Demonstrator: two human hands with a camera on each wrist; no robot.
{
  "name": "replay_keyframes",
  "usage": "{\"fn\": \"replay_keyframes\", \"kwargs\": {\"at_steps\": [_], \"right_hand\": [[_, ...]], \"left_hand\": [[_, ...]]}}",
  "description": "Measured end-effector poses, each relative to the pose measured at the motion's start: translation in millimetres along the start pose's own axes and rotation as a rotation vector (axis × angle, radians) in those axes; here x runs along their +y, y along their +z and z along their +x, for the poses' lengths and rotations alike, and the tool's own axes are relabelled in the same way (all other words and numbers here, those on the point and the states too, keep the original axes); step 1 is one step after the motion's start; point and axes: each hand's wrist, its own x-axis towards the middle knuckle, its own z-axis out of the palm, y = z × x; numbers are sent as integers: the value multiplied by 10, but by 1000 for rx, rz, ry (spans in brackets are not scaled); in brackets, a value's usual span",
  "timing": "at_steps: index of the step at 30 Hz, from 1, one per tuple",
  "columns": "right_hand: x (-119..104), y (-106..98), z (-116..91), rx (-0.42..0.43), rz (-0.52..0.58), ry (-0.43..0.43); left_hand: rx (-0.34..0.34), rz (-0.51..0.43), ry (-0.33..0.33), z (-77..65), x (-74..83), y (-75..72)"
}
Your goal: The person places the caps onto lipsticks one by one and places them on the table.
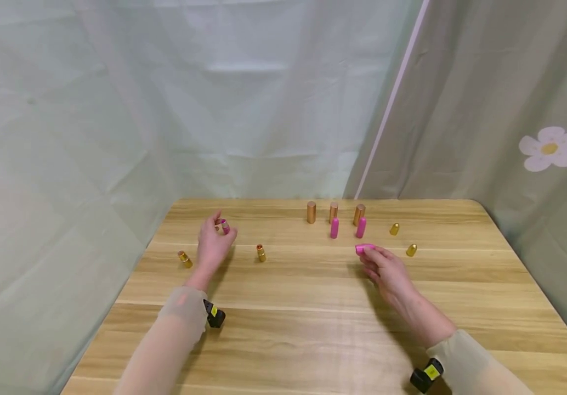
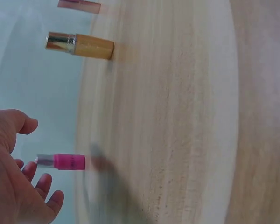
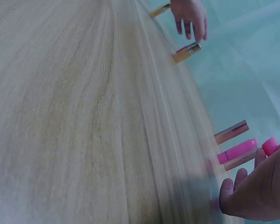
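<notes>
My left hand (image 1: 211,246) is at the far left of the table, thumb and fingers spread around a pink lipstick base (image 1: 225,225) with a silver top. In the left wrist view that pink base (image 2: 70,162) stands upright by the fingertips, with the thumb well away from it. Toward the right, my right hand (image 1: 388,272) pinches a pink lipstick cap (image 1: 362,248) above the table, tipped on its side. Its open end faces left in the head view. Two pink tubes (image 1: 334,228) with rounded tops stand just beyond this hand.
Two gold lipstick bases (image 1: 261,253) stand either side of my left forearm. Three copper tubes (image 1: 311,212) line the back of the table. Two gold rounded caps (image 1: 411,250) stand right of the pink tubes. A pale curtain (image 1: 264,109) hangs behind the table.
</notes>
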Motion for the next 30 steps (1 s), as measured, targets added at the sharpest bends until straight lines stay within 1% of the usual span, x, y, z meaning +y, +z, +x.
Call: {"fn": "replay_keyframes", "kwargs": {"at_steps": [5, 8, 10, 13, 17, 21, 24, 27, 30], "right_hand": [[-7, -28, -2, -3, -6, -11], [-14, -69, -14, 3, -17, -14], [-20, -104, -24, 4, -19, -12], [-26, -138, -27, 1, -18, -11], [-27, -136, -11, 1, -26, -16], [-30, -141, -6, 16, -29, -16], [-33, -155, -11, 24, -24, -11], [-37, -168, -20, 27, -21, -12], [-45, -174, -31, 32, -24, -17]], "left_hand": [[40, 25, -74, 43, -15, 44], [43, 43, -88, 54, -22, 65], [37, 61, -78, 56, -24, 82], [34, 85, -43, 50, -16, 98], [47, 101, 4, 33, 4, 101], [42, 94, 47, 18, 22, 125], [43, 64, 67, 14, 35, 142], [66, 25, 69, 34, 38, 157], [110, 28, 19, 84, 30, 162]]}}
